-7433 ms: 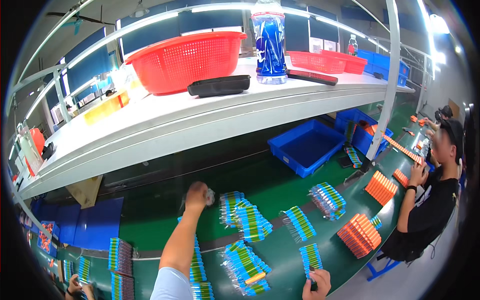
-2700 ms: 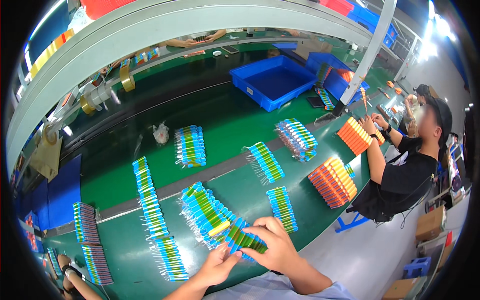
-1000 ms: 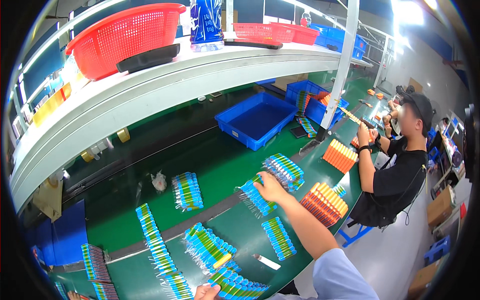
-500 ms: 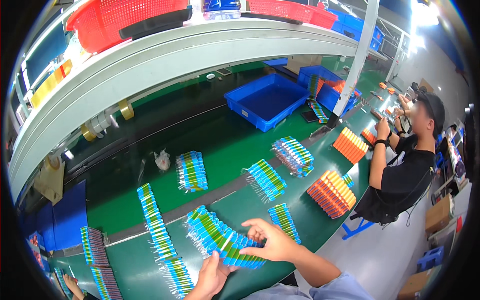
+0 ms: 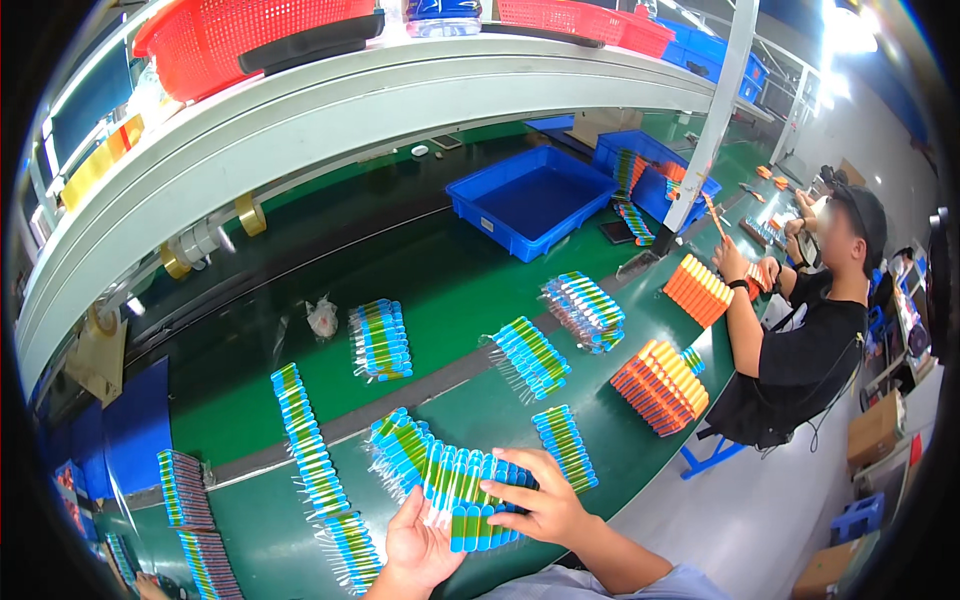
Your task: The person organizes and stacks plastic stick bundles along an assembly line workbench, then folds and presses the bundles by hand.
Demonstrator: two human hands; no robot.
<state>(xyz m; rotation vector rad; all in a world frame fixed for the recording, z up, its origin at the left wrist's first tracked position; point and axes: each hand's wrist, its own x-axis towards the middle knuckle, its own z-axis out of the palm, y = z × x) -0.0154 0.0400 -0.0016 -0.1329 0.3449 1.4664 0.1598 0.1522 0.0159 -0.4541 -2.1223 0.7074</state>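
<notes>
A small bunch of slim blue-and-green striped packets [image 5: 485, 528] lies close in front of me, side by side. My right hand [image 5: 548, 500] comes from the right with bent fingers gripping over its right end. My left hand [image 5: 420, 540] is palm up at the bunch's left end, thumb stretched away; its other fingers are partly hidden by the packets. Just beyond, a longer curved row of the same packets [image 5: 440, 462] lies fanned on the green table [image 5: 270, 535], its clear plastic ends pointing left. The far end of my right hand's fingers reaches this row.
More striped stacks [image 5: 312, 440] stand left, ahead and right. Orange stacks [image 5: 660, 388] stand along the right edge, near a co-worker in black [image 5: 800, 310] handling orange pieces. An open blue tray [image 5: 532, 205] sits beyond, under a shelf beam [image 5: 330, 100] with red baskets.
The bunch nearest me has turned and now lies apart from the curved row. My left thumb has moved off the packets. The co-worker's hands have shifted, raising one orange piece.
</notes>
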